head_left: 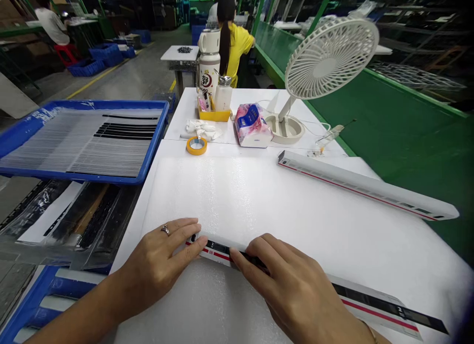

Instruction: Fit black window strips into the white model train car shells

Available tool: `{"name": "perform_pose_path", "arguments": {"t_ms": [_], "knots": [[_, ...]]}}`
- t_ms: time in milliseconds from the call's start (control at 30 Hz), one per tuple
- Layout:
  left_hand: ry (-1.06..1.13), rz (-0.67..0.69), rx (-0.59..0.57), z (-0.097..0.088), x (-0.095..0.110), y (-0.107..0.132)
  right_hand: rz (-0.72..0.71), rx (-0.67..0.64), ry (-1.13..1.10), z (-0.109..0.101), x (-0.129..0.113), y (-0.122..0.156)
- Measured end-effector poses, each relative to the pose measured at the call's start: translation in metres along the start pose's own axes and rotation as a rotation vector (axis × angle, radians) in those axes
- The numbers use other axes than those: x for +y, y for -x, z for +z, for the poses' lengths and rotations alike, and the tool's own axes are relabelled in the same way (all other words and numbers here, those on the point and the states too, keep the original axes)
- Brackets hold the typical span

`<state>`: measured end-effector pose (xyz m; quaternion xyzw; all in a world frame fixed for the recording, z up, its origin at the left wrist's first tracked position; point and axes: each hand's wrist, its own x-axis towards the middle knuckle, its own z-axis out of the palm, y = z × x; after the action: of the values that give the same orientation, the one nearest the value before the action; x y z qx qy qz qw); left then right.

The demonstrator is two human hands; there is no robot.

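Observation:
A long white bar [370, 304] with a black strip and a red line lies across the white foam sheet [259, 200] near me. My left hand [163, 257], with a ring on one finger, lies flat at the bar's left end, fingertips pressing on it. My right hand [292, 289] rests over the middle of the bar, its fingers extended and pressing the black strip down. A second bar [363, 186] of the same kind lies at the far right of the sheet.
A blue tray [22, 131] of thin strips stands at the left, clear plastic trays [62, 220] below it. Behind the sheet are a yellow tape roll [196, 146], tissue pack [252, 126], white fan [326, 57], bottle [209, 62]. A green conveyor [400, 121] runs at the right. Other people sit farther back.

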<state>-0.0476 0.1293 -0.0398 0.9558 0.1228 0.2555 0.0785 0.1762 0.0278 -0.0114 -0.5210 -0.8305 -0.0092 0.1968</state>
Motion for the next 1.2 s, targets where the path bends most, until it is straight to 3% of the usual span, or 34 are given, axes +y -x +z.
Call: {"name": "perform_pose_path", "arguments": {"t_ms": [133,333,833,1033,1200], "knots": [[-0.091,0.012,0.044,0.001,0.011,-0.006,-0.005,0.007,0.029,-0.001,-0.001,0.0],[-0.033,0.01,0.034,0.012,0.024,-0.008,0.005,0.037,0.02,0.0,-0.002,0.0],[0.008,0.042,0.027,0.008,0.021,-0.019,0.017,-0.028,-0.002,-0.002,0.002,-0.002],[-0.043,0.061,0.01,0.003,0.023,-0.026,-0.001,-0.144,-0.027,-0.004,0.004,-0.009],[-0.1,0.048,0.01,0.007,0.023,-0.017,0.007,-0.099,0.044,0.0,0.001,-0.007]]}}
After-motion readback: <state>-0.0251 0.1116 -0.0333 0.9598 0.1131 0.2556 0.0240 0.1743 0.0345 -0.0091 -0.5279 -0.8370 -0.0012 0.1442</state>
